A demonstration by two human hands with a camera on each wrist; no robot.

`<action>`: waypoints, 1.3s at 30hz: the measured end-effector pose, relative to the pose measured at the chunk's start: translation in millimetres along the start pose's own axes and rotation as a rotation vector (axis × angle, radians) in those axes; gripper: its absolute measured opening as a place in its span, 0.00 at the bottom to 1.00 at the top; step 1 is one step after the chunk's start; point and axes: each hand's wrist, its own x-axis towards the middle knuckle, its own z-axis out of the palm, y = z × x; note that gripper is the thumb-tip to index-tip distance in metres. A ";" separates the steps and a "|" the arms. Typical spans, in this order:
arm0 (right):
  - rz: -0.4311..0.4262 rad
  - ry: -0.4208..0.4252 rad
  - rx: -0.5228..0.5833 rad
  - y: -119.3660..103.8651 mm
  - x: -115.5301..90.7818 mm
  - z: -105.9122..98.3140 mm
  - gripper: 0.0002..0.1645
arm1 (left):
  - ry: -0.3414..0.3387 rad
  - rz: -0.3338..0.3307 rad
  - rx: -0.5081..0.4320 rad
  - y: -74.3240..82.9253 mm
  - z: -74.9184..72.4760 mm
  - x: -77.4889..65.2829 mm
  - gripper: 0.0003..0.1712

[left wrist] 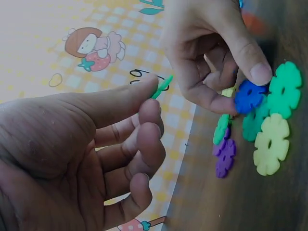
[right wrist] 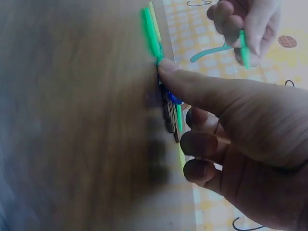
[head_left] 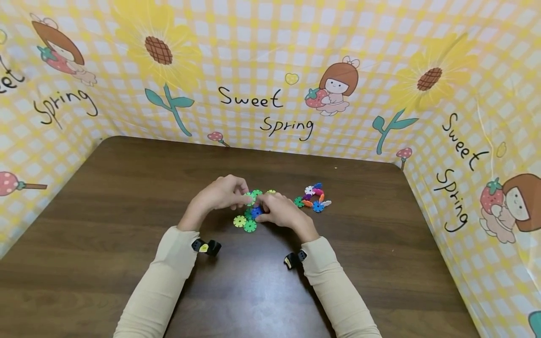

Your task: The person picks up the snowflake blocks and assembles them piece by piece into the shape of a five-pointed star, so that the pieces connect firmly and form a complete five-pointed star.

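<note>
My left hand (head_left: 224, 193) pinches a bright green notched snowflake disc (left wrist: 163, 86) between thumb and forefinger, held above the table. In the left wrist view the thumb and a finger of my right hand (head_left: 280, 211) grip a blue snowflake disc (left wrist: 248, 98) low over the loose discs. Around it lie a light green disc (left wrist: 285, 90), a darker green disc (left wrist: 254, 122) and a yellow disc (left wrist: 272, 144). A purple disc (left wrist: 225, 159) rests farther off. Whether the blue disc joins the ones beneath it, I cannot tell.
To the right, several multicoloured discs (head_left: 318, 206) stand joined in a loop. The brown wooden table (head_left: 105, 211) is bordered by a yellow checked cloth (head_left: 253, 56) at the back and sides. Each wrist wears a small black camera (head_left: 207, 246).
</note>
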 end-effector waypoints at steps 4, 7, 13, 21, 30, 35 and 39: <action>-0.005 0.027 0.003 1.2 -4.3 -7.4 0.09 | 0.021 0.024 -0.054 3.2 -0.3 -1.6 0.10; -0.010 0.059 0.037 2.1 -7.6 -16.0 0.06 | 0.035 0.033 -0.107 4.3 -0.5 -2.5 0.09; -0.023 0.129 0.090 0.4 -13.5 -32.9 0.05 | 0.056 0.042 -0.176 5.4 -1.4 -2.9 0.10; -0.055 0.190 0.163 -2.6 -20.0 -44.0 0.05 | 0.042 0.090 -0.216 5.1 -1.5 -2.3 0.09; -0.055 0.236 0.150 -2.3 -20.3 -45.6 0.06 | 0.020 0.117 -0.276 7.7 0.3 -3.0 0.11; -0.056 0.274 0.115 -3.7 -20.1 -46.4 0.05 | 0.026 0.108 -0.293 9.6 1.8 -2.2 0.12; -0.065 0.334 0.055 -5.7 -20.8 -48.0 0.03 | 0.040 0.109 -0.303 10.9 2.8 -1.3 0.13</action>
